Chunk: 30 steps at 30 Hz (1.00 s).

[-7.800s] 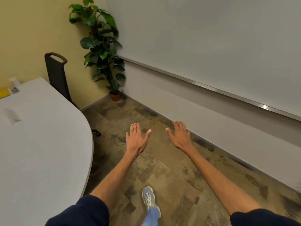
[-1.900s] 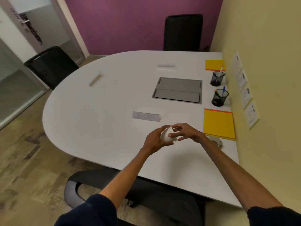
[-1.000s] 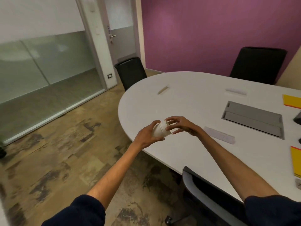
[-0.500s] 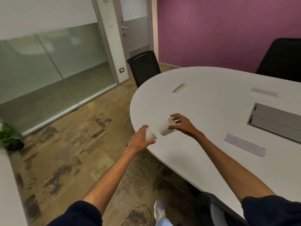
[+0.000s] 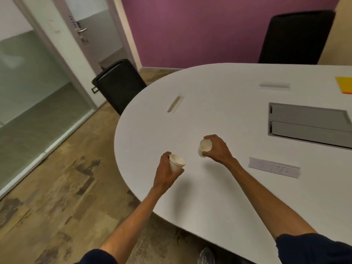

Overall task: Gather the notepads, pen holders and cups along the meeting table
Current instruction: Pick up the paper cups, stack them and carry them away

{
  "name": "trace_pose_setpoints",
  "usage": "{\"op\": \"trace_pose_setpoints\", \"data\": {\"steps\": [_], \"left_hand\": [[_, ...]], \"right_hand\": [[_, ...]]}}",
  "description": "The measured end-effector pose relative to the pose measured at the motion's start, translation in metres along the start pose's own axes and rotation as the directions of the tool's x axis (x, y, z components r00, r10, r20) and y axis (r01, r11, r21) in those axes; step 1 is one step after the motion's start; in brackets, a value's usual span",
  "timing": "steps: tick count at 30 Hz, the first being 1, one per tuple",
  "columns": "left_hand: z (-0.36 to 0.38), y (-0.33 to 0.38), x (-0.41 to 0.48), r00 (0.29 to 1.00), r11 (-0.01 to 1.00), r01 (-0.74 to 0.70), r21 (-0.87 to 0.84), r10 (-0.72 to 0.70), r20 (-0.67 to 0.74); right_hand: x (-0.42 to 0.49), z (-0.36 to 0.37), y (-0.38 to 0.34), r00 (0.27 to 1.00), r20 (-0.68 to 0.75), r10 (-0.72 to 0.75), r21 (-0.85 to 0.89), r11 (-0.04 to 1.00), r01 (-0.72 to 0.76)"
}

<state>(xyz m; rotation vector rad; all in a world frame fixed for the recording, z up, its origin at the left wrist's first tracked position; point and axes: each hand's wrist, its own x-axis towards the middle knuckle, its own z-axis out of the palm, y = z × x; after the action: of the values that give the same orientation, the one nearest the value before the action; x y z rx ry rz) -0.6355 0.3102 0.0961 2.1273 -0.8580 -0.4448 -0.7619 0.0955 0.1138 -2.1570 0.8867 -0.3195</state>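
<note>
I hold paper cups in both hands over the rounded near end of the white meeting table (image 5: 219, 103). My left hand (image 5: 165, 174) grips a white cup with layered rims, possibly a nested stack (image 5: 176, 163), tilted with its mouth up and to the right. My right hand (image 5: 217, 149) grips a single white cup (image 5: 204, 147), tipped so its open mouth faces left. The two cups are apart, about a hand's width between them. A corner of a yellow notepad (image 5: 344, 86) lies at the table's far right edge.
A grey cable hatch (image 5: 308, 124) is set into the table's right side, and a paper label (image 5: 274, 167) lies near my right forearm. Black chairs stand at the far left (image 5: 120, 84) and far end (image 5: 295, 37). A glass wall and door are on the left.
Earlier both hands held the cups together as one stack. My hands have pulled apart, each now holding its own cup, and both have moved further in over the table.
</note>
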Motion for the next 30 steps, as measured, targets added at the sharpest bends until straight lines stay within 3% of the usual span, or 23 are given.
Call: {"op": "trace_pose_setpoints", "data": {"steps": [8,15,19,30], "left_hand": [[0.043,-0.003,0.041,0.982,0.999,-0.046,-0.012,0.047,0.184],[0.058,-0.014,0.064,0.958,0.997,-0.069,-0.018,0.071,0.278],[0.060,-0.023,0.069,0.941,0.999,-0.043,-0.031,0.051,0.336],[0.044,-0.043,0.088,0.940,1.000,-0.003,-0.006,0.005,0.342]], "right_hand": [[0.004,-0.015,0.057,0.966,-0.097,0.239,-0.024,0.970,-0.242],[0.002,-0.009,0.085,0.911,-0.196,0.363,-0.003,0.929,-0.371],[0.007,-0.005,0.094,0.878,-0.259,0.403,0.057,0.913,-0.403],[0.024,0.011,0.099,0.873,-0.202,0.444,0.027,0.893,-0.449]]}}
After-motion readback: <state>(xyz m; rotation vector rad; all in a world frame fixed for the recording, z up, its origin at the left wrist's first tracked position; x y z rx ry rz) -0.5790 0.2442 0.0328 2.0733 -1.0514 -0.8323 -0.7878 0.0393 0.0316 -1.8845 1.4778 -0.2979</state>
